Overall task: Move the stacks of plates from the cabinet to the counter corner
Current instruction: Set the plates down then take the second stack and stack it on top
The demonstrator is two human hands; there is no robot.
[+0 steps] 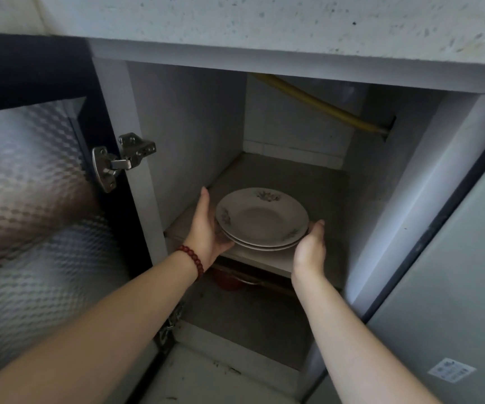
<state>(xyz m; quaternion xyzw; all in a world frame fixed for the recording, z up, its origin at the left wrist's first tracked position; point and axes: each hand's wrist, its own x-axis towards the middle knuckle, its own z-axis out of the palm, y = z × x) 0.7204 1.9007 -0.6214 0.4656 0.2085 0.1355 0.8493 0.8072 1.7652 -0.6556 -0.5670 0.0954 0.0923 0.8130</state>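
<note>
A small stack of white plates [261,220] with faded flower prints sits at the front of the upper shelf [264,259] inside the open cabinet. My left hand [207,228], a red bead bracelet on its wrist, cups the stack's left rim with fingers under it. On the other side, my right hand [309,249] grips the right rim, thumb on top. Whether the stack rests on the shelf or is lifted slightly, I cannot tell.
The cabinet door [31,185] hangs open at the left on a metal hinge [121,161]. A speckled counter edge [264,27] overhangs above. A yellow hose [322,103] crosses the cabinet's back. Below the shelf lies a red object [226,281]. A grey panel [454,287] stands right.
</note>
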